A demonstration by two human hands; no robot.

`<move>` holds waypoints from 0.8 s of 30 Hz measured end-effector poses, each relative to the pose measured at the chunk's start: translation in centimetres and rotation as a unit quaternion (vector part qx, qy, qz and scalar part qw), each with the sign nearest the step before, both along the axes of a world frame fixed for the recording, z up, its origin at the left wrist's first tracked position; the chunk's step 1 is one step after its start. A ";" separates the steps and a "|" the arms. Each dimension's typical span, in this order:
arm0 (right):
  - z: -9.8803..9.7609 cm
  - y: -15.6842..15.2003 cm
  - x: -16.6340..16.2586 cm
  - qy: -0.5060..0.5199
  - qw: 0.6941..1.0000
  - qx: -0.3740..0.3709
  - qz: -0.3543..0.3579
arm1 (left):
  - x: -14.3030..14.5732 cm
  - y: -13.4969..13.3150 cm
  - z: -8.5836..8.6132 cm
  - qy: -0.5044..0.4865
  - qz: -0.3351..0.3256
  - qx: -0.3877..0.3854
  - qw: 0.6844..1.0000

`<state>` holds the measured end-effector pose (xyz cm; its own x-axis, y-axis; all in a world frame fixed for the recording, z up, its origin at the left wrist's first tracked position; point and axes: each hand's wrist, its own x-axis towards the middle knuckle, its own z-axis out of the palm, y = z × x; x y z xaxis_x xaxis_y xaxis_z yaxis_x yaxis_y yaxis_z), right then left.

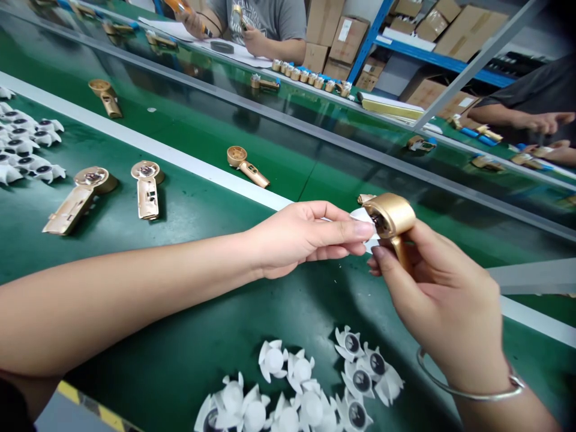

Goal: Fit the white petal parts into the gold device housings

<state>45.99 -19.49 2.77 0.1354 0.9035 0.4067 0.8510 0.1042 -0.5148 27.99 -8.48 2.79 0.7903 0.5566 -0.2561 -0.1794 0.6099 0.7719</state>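
My right hand (438,294) grips a gold plastic fan body (390,219) by its handle, its round head pointing up and left. My left hand (306,237) reaches across from the left and pinches a small white fan blade (365,217) against the open face of that head. A pile of several white fan blades (306,390) lies on the green mat just below my hands.
Two gold fan halves (78,198) (146,186) lie on the mat at left, beside more white blades (27,147). Other gold bodies (246,165) (104,96) ride the green conveyor belt (189,126). Other people's hands (540,123) (252,39) work across the belt; cardboard boxes (346,39) stand behind.
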 end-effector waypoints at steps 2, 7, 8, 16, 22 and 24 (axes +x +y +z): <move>0.0 0.0 -0.2 -0.088 0.995 0.041 0.014 | 0.1 -0.1 -0.1 0.008 -0.003 0.000 1.000; 0.0 0.4 -0.3 -0.122 0.989 0.046 0.065 | 0.1 0.6 -0.4 0.050 -0.015 0.046 0.998; 0.1 0.5 0.2 -0.125 0.990 0.036 0.058 | -0.1 0.9 -0.2 0.078 -0.031 0.086 0.993; -2.2 3.3 10.8 -0.234 0.916 -0.200 -0.258 | -2.7 -1.4 3.8 0.320 -0.402 0.568 0.643; -1.7 1.0 11.6 -0.265 0.920 -0.177 -0.228 | -2.0 -4.0 2.6 0.320 -0.458 0.629 0.541; -0.8 -1.7 10.1 -0.243 0.939 -0.153 -0.189 | -1.8 -3.6 1.9 0.298 -0.446 0.645 0.544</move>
<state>56.09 -21.19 1.97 0.3359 0.9129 0.2320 0.9395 -0.3424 -0.0128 26.16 -12.12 4.66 0.8843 0.0409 -0.4651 0.2607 -0.8697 0.4192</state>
